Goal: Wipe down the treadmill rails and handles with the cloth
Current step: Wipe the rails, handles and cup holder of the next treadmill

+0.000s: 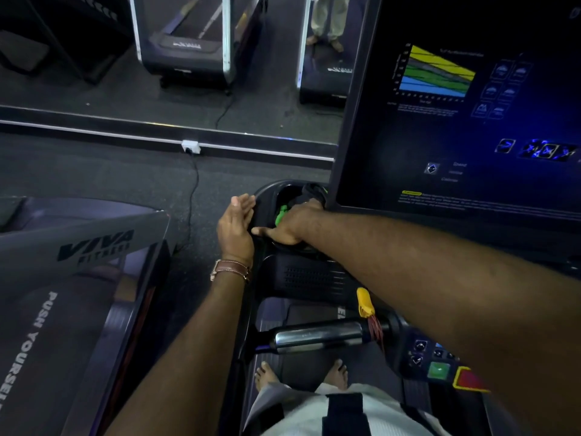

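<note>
Green cloth [282, 214] bunched in console cup holder [267, 196], under right hand [290, 226] curled onto it. Left hand [235, 223] flat, fingers straight, against holder's outer edge. Chrome handle [317, 338] below untouched; wiping seemingly mostly ahead.

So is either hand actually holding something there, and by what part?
The left hand holds nothing; it lies open against the cup holder's rim. The right hand reaches into the holder over a green thing; its fingers are hidden, so a hold cannot be told.
</note>
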Action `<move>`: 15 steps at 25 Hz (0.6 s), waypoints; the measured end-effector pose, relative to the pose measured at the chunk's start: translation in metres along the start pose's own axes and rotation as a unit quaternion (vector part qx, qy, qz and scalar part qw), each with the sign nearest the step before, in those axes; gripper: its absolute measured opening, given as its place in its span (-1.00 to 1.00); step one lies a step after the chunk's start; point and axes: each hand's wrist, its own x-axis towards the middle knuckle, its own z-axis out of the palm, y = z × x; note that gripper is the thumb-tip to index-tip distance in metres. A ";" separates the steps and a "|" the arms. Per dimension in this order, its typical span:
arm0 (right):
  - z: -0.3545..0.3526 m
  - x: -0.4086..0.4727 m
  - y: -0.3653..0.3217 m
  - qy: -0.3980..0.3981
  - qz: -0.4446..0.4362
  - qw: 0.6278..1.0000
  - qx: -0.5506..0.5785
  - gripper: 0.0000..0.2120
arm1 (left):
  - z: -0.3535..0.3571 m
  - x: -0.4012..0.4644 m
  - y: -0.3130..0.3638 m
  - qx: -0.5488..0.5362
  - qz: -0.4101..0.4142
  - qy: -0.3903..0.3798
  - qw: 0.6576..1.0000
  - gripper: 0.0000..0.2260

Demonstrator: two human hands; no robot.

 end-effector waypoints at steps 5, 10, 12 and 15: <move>-0.015 0.017 -0.009 0.085 0.094 0.947 0.296 0.10 | -0.001 -0.002 0.003 -0.003 0.004 0.008 1.000 -0.36; -0.025 0.018 -0.016 0.238 0.234 0.420 0.844 -0.46 | 0.003 -0.002 0.003 -0.031 -0.031 0.010 0.999 -0.43; -0.028 0.019 -0.035 0.228 0.251 0.409 0.847 -0.47 | 0.001 -0.002 0.002 -0.028 -0.030 -0.005 0.999 -0.44; -0.018 0.024 -0.055 0.191 0.228 0.606 0.738 -0.49 | -0.001 0.000 -0.001 -0.031 -0.018 -0.018 0.999 -0.38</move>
